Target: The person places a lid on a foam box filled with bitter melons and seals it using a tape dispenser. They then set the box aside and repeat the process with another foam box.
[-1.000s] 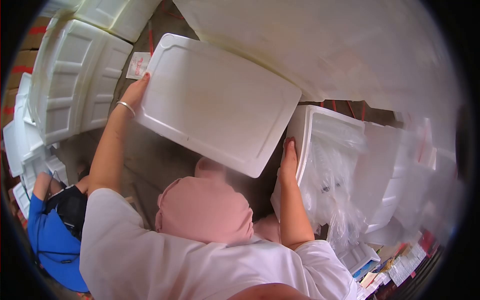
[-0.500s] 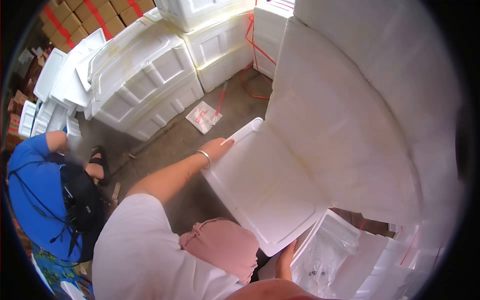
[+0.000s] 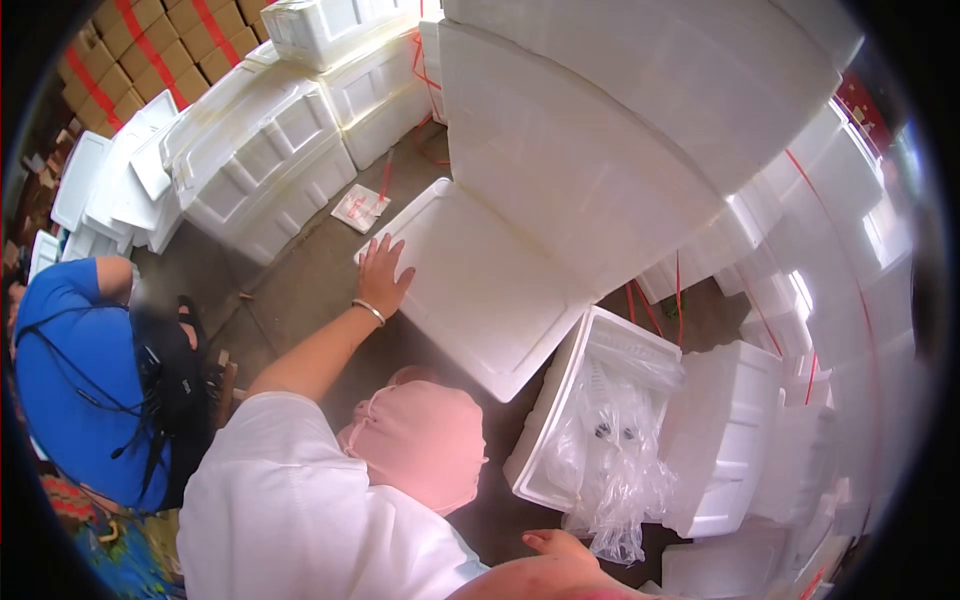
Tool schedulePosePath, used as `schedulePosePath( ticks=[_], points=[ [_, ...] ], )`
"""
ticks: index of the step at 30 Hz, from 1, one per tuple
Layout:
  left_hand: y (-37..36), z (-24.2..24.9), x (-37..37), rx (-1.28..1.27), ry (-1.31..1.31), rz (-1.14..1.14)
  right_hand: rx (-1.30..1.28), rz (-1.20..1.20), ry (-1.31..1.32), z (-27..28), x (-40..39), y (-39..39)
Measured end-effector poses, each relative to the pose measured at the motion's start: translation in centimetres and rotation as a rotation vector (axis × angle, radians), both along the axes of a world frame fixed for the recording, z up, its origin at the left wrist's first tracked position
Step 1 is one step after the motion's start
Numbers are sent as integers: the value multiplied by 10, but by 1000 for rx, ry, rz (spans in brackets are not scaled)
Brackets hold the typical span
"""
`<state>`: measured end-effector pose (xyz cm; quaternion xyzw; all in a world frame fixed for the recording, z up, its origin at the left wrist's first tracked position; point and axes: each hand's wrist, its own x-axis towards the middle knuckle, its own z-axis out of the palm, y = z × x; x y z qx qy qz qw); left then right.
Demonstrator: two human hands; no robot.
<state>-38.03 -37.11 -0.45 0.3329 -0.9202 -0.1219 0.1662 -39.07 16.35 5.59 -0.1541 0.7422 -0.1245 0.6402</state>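
My left hand [image 3: 382,280], with a bracelet at the wrist, rests with fingers spread on the near-left edge of a white foam lid [image 3: 490,280]. The lid lies against a tall white foam stack [image 3: 580,170]; what supports it underneath is hidden. My right hand [image 3: 558,550] is low in the view, below an uncovered white foam box [image 3: 540,440]. One digit stretches out and nothing shows in that hand; its other fingers are mostly hidden. Clear plastic bag material [image 3: 615,440] fills the box and hangs over its near edge.
A co-worker in a blue shirt [image 3: 75,370] bends over at the left. White foam boxes [image 3: 260,150] and loose lids [image 3: 125,190] stand behind. More foam boxes [image 3: 725,430] are at the right. A printed packet [image 3: 360,208] lies on the floor. Strapped cartons [image 3: 150,50] are at the back.
My left hand has gone from gripping the lid's edge to lying spread on it. My right hand has left the lid's near corner and moved down. The view has shifted right, showing more of the bag-filled box.
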Motion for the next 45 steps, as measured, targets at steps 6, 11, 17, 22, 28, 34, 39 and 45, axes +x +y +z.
schedulePosePath(
  ticks=[6,11,17,22,28,34,39,45],
  points=[
    [113,25,19,226,-106,-392,236,-37,-505,28,79,155],
    [184,96,44,261,-563,-689,-332,-397,-649,59,116,228],
    [208,165,129,232,-556,-530,-383,-619,-847,45,140,268],
    [238,222,233,302,-470,-283,-144,-671,-1118,-12,136,285],
    [277,273,294,368,-401,-230,-47,-651,-756,-42,130,294],
    [304,248,230,340,-337,-582,193,-603,-483,-93,168,331],
    [338,181,185,202,-681,-1085,-132,-704,-309,-65,209,375],
    [322,148,197,214,-895,-1281,-135,-794,-397,111,220,265]
  ],
)
